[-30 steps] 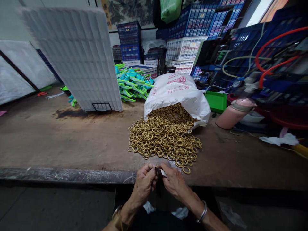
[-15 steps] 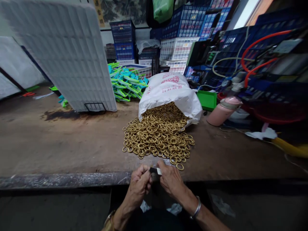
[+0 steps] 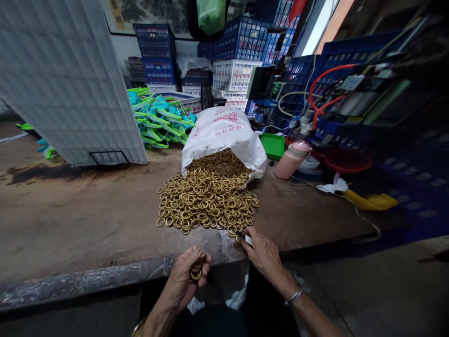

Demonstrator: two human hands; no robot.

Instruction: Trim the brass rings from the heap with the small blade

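My left hand [image 3: 180, 278] is closed around several brass-coloured rings [image 3: 196, 270], held just off the front edge of the table. Between the thumb and fingers of my right hand [image 3: 264, 255] is a small piece [image 3: 248, 239], white near the fingers and black at the tip. Its black tip is at the near right edge of a heap of rings [image 3: 210, 201], close to one ring; whether they touch I cannot tell. The heap spills from the mouth of a white printed bag [image 3: 222, 131] lying on its side.
A tall white ribbed panel [image 3: 87, 93] stands on the wooden table [image 3: 87, 224] at left. Behind it lie green and turquoise plastic parts [image 3: 161, 117]. Right of the bag are a green tray [image 3: 272, 146], a pink bottle [image 3: 293, 159] and a yellow scoop-like piece [image 3: 372, 201]. Stacked crates fill the back.
My hands have moved apart. The right one carried the black and white piece forward to the heap's edge; the left turned, showing the rings in it. The view swung right.
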